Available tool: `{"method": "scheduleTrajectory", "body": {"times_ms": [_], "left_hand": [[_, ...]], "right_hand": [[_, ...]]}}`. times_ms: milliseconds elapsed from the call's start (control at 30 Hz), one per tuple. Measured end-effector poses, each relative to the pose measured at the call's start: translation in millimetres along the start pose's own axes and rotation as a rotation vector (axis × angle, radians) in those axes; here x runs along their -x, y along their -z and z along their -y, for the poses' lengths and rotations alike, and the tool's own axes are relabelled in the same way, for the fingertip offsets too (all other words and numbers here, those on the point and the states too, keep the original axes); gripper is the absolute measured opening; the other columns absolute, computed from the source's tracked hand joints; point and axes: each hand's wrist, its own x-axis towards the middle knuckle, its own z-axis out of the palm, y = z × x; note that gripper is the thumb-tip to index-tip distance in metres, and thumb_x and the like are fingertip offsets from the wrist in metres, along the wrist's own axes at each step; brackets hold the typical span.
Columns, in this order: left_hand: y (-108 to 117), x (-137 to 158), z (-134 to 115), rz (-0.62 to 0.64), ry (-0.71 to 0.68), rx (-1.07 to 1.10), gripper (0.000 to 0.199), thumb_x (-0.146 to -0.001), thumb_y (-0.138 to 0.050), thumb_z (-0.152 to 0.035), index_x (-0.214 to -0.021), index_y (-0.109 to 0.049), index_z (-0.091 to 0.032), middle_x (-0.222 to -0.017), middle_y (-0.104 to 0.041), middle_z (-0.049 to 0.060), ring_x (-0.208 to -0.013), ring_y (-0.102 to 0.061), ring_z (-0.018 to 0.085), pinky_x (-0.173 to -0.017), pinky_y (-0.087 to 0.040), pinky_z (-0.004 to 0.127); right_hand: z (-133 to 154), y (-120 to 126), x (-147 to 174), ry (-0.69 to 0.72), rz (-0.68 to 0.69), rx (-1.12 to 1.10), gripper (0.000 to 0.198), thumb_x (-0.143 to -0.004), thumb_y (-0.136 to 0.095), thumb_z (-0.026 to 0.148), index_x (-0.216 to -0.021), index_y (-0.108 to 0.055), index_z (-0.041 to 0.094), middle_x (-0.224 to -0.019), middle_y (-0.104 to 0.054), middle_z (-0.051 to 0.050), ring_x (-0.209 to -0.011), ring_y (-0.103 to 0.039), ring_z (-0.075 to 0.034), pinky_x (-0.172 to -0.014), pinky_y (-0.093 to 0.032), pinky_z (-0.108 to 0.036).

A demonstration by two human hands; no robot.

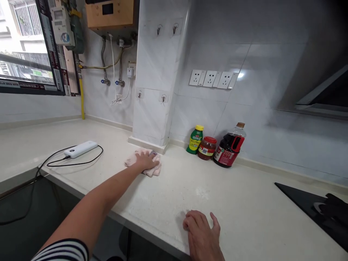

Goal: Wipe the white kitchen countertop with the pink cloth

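A pale pink cloth [153, 171] lies bunched on the white countertop, close to the foot of the tiled pillar. My left hand [146, 160] is stretched far out and presses down on this cloth, its fingers spread over the folds and holding it. Near the counter's front edge, my right hand [202, 232] rests on the surface with its back up. Its fingers are bent, one outer finger stands apart, and nothing shows in it. Pale smudges and small specks [202, 193] mark the countertop [239, 203] beyond my right hand.
Against the wall stand a green bottle with a yellow cap [195, 140], a red-lidded jar [207, 148] and a large dark sauce bottle [227, 149]. A white power bank [81, 149] with a black cable lies at left. A black panel [304, 203] lies at right.
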Motion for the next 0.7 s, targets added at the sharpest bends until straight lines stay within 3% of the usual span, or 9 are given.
{"method": "scheduleTrajectory", "body": {"times_ms": [133,267,400,567,700], "left_hand": [[-12.6,25.7,-48.3,0.027,-0.233,0.01,0.079,-0.091,-0.04,-0.076,-0.155,-0.036,-0.028,-0.165,-0.027,0.012,-0.148,-0.024,0.042,-0.115,-0.013,0.069],[-14.4,75.4,-57.8,0.029,-0.421,0.01,0.078,-0.09,-0.033,-0.077,-0.153,-0.04,-0.032,-0.165,-0.029,0.01,-0.148,-0.025,0.043,-0.112,-0.017,0.066],[-7.0,134.0,-36.8,0.031,-0.532,0.011,0.07,-0.092,-0.04,-0.073,-0.15,-0.044,-0.034,-0.163,-0.033,0.008,-0.147,-0.03,0.04,-0.114,-0.021,0.066],[-0.1,199.9,11.2,-0.034,-0.601,0.055,0.065,-0.093,-0.047,-0.069,-0.148,-0.047,-0.034,-0.159,-0.041,0.008,-0.145,-0.037,0.038,-0.115,-0.026,0.062],[3.3,233.3,56.7,-0.067,-0.565,0.068,0.064,-0.093,-0.048,-0.07,-0.146,-0.051,-0.036,-0.157,-0.044,0.007,-0.144,-0.04,0.037,-0.117,-0.027,0.06]], "right_hand": [[-6.3,4.7,-0.5,0.073,0.004,0.058,0.03,-0.076,-0.041,0.001,-0.089,-0.049,0.026,-0.094,-0.064,0.008,-0.087,-0.063,-0.013,-0.114,-0.008,-0.047],[-11.3,5.0,2.2,0.059,0.023,0.052,0.03,-0.078,-0.041,0.001,-0.093,-0.051,0.026,-0.096,-0.064,0.006,-0.088,-0.061,-0.013,-0.106,-0.019,-0.042],[-10.2,3.2,5.9,0.038,0.042,0.006,0.034,-0.077,-0.041,-0.001,-0.096,-0.053,0.026,-0.105,-0.064,0.004,-0.093,-0.059,-0.014,-0.087,-0.03,-0.035],[-7.0,1.7,10.2,-0.072,0.056,-0.05,0.037,-0.08,-0.034,-0.003,-0.093,-0.056,0.024,-0.109,-0.063,-0.001,-0.094,-0.057,-0.017,-0.079,-0.035,-0.033],[-15.8,-1.0,13.7,-0.007,0.108,-0.114,0.035,-0.081,-0.038,0.002,-0.096,-0.058,0.026,-0.109,-0.063,-0.002,-0.092,-0.059,-0.017,-0.075,-0.042,-0.031]]}}
